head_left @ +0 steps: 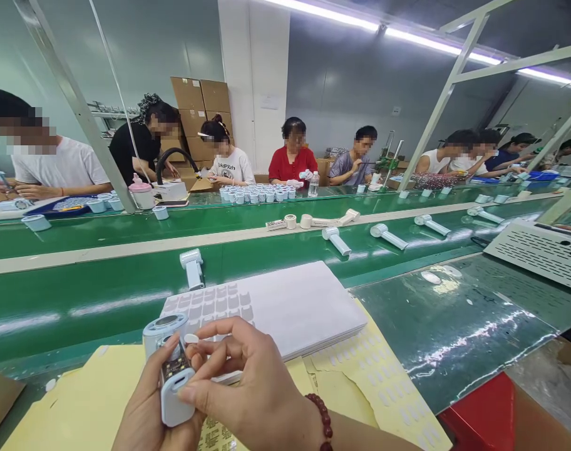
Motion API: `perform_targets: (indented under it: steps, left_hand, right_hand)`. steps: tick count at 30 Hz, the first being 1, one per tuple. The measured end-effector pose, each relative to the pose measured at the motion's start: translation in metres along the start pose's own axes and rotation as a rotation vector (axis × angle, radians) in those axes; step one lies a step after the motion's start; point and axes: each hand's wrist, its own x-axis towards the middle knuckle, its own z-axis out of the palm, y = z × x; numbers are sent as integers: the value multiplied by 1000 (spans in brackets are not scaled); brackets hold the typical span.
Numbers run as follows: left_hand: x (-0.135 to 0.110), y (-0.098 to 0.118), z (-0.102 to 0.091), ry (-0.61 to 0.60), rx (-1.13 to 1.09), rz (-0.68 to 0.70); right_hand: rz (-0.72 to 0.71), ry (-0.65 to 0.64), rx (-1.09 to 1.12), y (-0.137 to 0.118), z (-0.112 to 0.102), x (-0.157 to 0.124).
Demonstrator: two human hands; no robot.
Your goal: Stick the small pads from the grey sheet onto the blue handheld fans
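A light-blue handheld fan (177,401) is gripped in my left hand (149,401), its round head pointing away from me and the end of its handle towards me. A dark panel with small printed marks shows on the handle. My right hand (257,382) is curled over the fan, its thumb touching the handle's end. At the right index fingertip is a small white oval sticker (190,339). Just beyond my hands lies a stack of white sheets (299,300), with rows of grey label shapes on its left part.
Yellow backing sheets (97,388) lie under my hands. Across the green conveyor belt (102,282) are several fans, including a light-blue fan (192,268). Co-workers sit along the far side, near rows of light-blue cups (257,195). A white perforated panel (539,254) stands at right.
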Motion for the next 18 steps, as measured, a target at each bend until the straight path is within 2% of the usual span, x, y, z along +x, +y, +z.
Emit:
perform_targets:
  steps: [11,18]
  left_hand:
    - [2,1,3,36,-24,-34]
    - [2,-1,3,56,-24,-16]
  right_hand:
    - [24,-2,14,0,-1,1]
    - [-19,20,-64,0,1,0]
